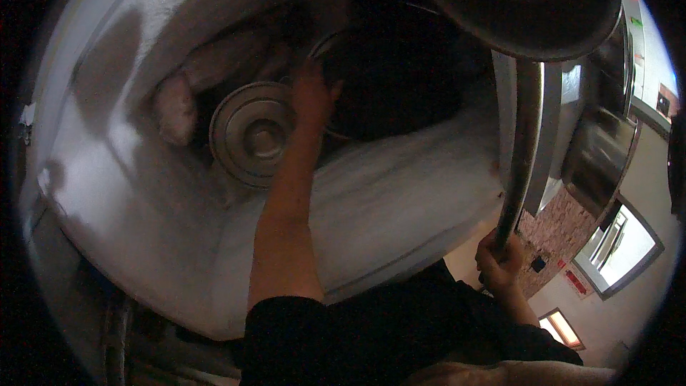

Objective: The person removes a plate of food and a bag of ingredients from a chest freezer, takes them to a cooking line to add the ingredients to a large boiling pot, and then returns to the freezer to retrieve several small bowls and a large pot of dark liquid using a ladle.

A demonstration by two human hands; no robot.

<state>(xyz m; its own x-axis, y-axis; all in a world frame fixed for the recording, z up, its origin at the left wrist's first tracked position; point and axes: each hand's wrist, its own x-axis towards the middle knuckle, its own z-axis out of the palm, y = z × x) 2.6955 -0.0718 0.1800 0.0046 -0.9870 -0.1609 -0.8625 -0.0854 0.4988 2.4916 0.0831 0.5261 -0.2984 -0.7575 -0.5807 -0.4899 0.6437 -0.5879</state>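
Note:
My left hand [313, 94] reaches down into a deep, pale-walled container, beside a round metal pot or lid with ringed edges [236, 134]. A dark round shape with a thin bright rim [324, 45] lies just past the fingers. Shadow and blur hide whether the fingers hold anything. At the right, my right hand [501, 262] is closed around the lower end of a long metal handle [525, 139]. This handle runs up to a large, dark, round pan-like vessel [525, 10] close to the camera.
The container's pale wall [375, 203] curves around the left arm. A pale, wrapped-looking bundle [177, 110] rests left of the round metal piece. Beyond the handle are a shiny metal surface [600, 155], a brick-patterned wall [563, 225] and a window [619, 246].

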